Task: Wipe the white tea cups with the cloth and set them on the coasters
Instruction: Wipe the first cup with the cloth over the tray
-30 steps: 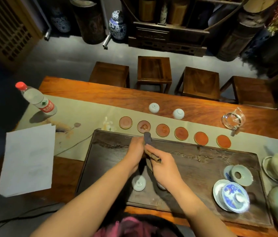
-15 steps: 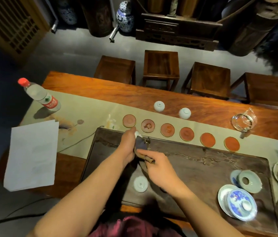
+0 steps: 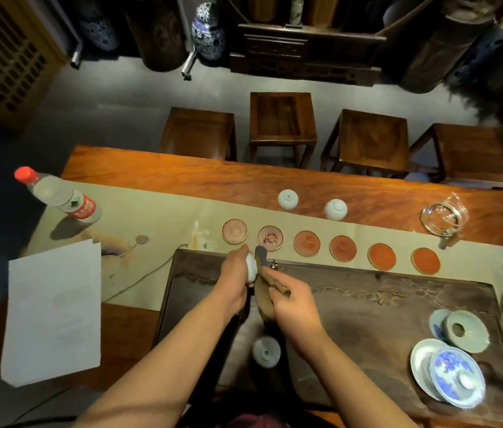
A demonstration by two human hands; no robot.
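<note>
Gripping a white tea cup (image 3: 251, 267) above the dark tea tray (image 3: 398, 301), the left hand (image 3: 234, 281) curled round it while the right hand (image 3: 295, 307) pinched the cloth (image 3: 263, 273) against it, near six coasters (image 3: 342, 248).

No text can be read; the water bottle (image 3: 58, 197) has a red label (print too blurred)

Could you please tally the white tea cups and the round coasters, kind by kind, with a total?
White tea cups: 4, one in the left hand at, others at
Round coasters: 6, at
Total: 10
</note>
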